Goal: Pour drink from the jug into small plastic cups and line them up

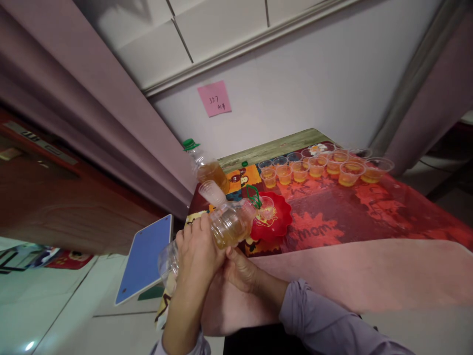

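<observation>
My left hand point(195, 246) is wrapped over the body of a clear plastic bottle point(231, 224) with some yellow liquid in it. Tipped nearly on its side, the bottle points its neck, which has a green handle point(253, 196), to the right. From below, my right hand point(240, 268) supports the bottle, its fingers partly hidden underneath. At the bottle's mouth a clear plastic cup point(266, 207) stands on a red scalloped plate point(283, 223). Whether liquid is flowing cannot be made out. Close behind the bottle is a stack of clear cups point(212, 192).
Another bottle point(210, 170) with a green cap and amber liquid stands at the back left. A loose green cap point(244, 163) lies nearby. Several cups point(318, 166) of yellow liquid line the back right. A blue board point(146, 259) stands left of the table.
</observation>
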Action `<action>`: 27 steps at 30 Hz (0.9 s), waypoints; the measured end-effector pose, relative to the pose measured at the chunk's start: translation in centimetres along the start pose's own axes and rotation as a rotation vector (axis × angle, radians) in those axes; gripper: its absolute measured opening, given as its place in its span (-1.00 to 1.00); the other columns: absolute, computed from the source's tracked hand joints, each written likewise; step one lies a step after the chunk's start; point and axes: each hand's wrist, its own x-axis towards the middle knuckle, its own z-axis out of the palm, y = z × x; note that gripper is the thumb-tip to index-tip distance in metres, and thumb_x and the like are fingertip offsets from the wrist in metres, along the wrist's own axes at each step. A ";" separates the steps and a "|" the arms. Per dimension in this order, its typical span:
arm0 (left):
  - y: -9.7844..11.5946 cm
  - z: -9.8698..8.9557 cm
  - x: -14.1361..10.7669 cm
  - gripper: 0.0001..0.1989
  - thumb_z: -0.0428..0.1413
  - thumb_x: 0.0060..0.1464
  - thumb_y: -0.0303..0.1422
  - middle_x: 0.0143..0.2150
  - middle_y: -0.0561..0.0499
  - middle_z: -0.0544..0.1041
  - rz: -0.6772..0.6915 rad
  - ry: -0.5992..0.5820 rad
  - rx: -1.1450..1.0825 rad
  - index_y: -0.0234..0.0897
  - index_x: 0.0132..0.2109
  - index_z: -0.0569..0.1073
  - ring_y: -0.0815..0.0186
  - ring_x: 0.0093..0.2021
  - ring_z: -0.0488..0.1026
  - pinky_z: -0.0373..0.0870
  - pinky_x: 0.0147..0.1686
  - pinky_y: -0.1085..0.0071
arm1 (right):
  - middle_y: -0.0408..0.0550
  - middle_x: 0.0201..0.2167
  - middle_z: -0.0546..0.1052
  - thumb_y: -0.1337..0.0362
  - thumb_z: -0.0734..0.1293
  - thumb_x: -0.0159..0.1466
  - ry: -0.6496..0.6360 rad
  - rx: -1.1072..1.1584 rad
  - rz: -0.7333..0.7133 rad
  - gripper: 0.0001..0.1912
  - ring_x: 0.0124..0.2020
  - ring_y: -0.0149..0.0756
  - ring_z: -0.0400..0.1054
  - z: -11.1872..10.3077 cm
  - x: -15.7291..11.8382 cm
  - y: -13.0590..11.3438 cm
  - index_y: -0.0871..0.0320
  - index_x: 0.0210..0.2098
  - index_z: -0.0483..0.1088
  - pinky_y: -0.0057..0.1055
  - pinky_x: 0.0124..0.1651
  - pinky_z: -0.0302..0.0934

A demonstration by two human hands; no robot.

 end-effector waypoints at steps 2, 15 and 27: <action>0.1 -0.1 0.0 -0.43 0.29 0.18 -0.25 0.16 -0.33 0.63 0.001 -0.005 0.002 -0.38 0.27 0.44 -0.18 0.20 0.53 0.36 0.14 0.02 | 0.00 0.36 0.58 -0.21 0.72 0.07 0.003 0.001 0.000 -0.17 0.43 0.08 0.39 0.0 0.1 0.0 -0.08 0.23 0.57 0.17 0.45 0.32; 0.2 -0.1 0.0 -0.45 0.25 0.24 -0.21 0.19 -0.33 0.61 0.013 -0.011 0.038 -0.41 0.28 0.43 -0.19 0.21 0.53 0.35 0.19 0.01 | 0.00 0.37 0.57 -0.25 0.70 0.07 -0.013 -0.023 0.011 -0.15 0.43 0.02 0.39 0.3 0.1 -0.4 -0.09 0.25 0.55 0.14 0.50 0.28; 0.0 -0.1 -0.1 -0.46 0.21 0.23 -0.21 0.14 -0.33 0.63 0.025 0.008 0.039 -0.38 0.27 0.43 -0.17 0.18 0.52 0.33 0.15 0.04 | -0.02 0.39 0.56 -0.24 0.69 0.12 0.004 -0.012 0.000 -0.18 0.46 0.02 0.36 -0.1 0.0 0.0 -0.09 0.25 0.53 0.13 0.48 0.30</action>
